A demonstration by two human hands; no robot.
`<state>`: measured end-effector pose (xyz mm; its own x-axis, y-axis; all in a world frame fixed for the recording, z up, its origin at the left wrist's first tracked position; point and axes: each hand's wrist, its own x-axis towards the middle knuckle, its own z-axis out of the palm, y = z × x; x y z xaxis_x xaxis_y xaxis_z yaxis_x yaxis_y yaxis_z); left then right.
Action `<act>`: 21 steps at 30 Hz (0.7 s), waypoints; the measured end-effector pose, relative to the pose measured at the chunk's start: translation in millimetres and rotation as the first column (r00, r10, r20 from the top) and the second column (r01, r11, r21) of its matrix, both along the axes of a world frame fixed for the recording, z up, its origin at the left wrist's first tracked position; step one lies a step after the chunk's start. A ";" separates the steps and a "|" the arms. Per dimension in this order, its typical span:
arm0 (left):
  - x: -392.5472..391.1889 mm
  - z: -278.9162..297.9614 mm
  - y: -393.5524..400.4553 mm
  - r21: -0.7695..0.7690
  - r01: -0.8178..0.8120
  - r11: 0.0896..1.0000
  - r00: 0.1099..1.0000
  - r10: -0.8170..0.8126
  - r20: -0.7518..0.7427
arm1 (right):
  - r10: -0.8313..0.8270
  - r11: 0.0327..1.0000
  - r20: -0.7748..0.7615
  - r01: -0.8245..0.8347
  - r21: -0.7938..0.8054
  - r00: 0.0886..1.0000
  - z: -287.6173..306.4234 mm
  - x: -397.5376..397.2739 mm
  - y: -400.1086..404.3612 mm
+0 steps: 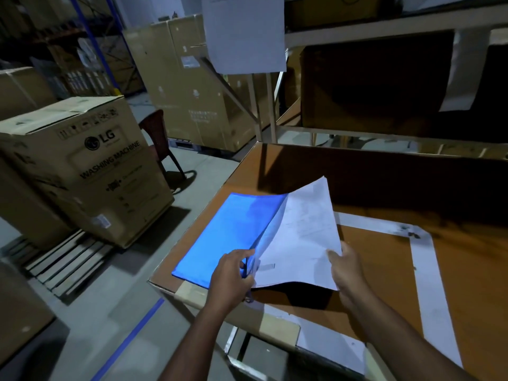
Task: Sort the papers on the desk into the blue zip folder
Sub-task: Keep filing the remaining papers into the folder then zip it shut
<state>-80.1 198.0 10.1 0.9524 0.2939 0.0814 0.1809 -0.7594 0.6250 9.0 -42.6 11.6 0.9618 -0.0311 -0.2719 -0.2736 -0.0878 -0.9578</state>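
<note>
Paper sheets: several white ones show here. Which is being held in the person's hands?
The sheets half inside the blue zip folder, held by the right hand. The other sheet hangs untouched from the shelf above.

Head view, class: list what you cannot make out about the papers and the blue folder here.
- Print on the papers: too faint and blurred.
- Blue zip folder zip and opening: hidden by left hand and the papers.
- Sheet count: edges overlap where right hand grips.

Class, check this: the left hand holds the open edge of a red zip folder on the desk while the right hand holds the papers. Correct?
Not quite: the zip folder is blue, not red, as the head view shows. The left hand does hold its open edge on the desk, and the right hand holds the papers.
</note>
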 end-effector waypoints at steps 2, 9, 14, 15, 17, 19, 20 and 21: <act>1.1 -2.4 -0.6 -0.063 0.004 0.998 1.000 -0.005 -0.012 | -0.038 0.999 0.022 0.038 -0.021 0.999 -6.2 -3.3 2.1; 4.2 -3.1 -0.3 -0.126 0.035 0.991 0.999 -0.033 0.022 | -0.022 0.998 0.006 0.021 0.051 1.000 -13.2 -26.0 37.1; 5.1 -1.0 -2.5 -0.153 0.035 0.988 0.999 -0.030 0.040 | 0.244 0.955 -0.101 -0.221 0.197 0.965 -6.7 -22.1 54.2; 4.4 -0.9 -3.9 -0.167 0.051 0.985 0.998 -0.042 0.056 | 0.263 0.952 -0.114 -0.238 0.194 0.958 -6.0 -19.7 56.8; 2.9 -2.1 -6.5 -0.192 0.084 0.978 0.993 -0.066 0.099 | 0.325 0.929 -0.134 -0.289 0.232 0.936 -6.3 -16.8 62.8; 1.2 -2.6 -7.8 -0.217 0.092 0.972 0.991 -0.068 0.116 | 0.424 0.888 -0.149 -0.378 0.263 0.893 -3.6 -14.7 69.2; 0.1 -2.1 -7.5 -0.235 0.091 0.968 0.991 -0.064 0.118 | 0.431 0.891 -0.167 -0.389 0.235 0.887 -1.9 -12.5 70.2; -0.9 -2.0 -6.4 -0.241 0.088 0.967 0.991 -0.060 0.120 | 0.398 0.912 -0.173 -0.367 0.183 0.901 -1.8 -8.3 70.3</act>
